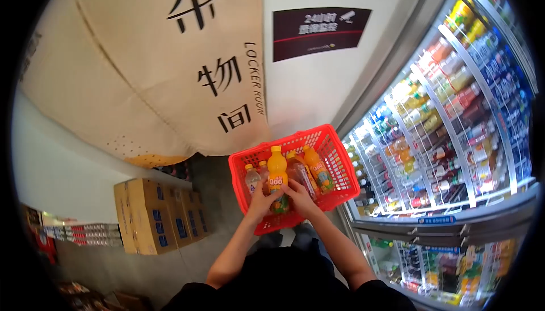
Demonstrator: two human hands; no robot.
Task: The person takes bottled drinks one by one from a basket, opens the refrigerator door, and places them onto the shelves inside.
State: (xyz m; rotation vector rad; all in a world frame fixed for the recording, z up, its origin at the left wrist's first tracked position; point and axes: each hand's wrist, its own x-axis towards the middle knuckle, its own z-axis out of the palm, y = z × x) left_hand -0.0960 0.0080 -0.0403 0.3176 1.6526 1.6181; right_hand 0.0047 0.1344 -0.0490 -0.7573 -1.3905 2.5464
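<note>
An orange Qoo bottle [277,166] stands upright between my two hands, above the red basket [338,160]. My left hand [264,200] is closed on its lower left side, and my right hand [300,197] is closed on its lower right side. Inside the basket, a clear bottle with a yellow cap [252,179] is to the left. To the right lean a dark reddish bottle [299,173] and another orange Qoo bottle [319,172]. Part of a further yellow-capped bottle shows behind my left hand.
Lit drink shelves [431,112] fill the right side. Cardboard boxes [150,214] stand on the floor at the left, below a beige curtain [142,55] with black characters. A dark sign [318,32] is on the white wall ahead.
</note>
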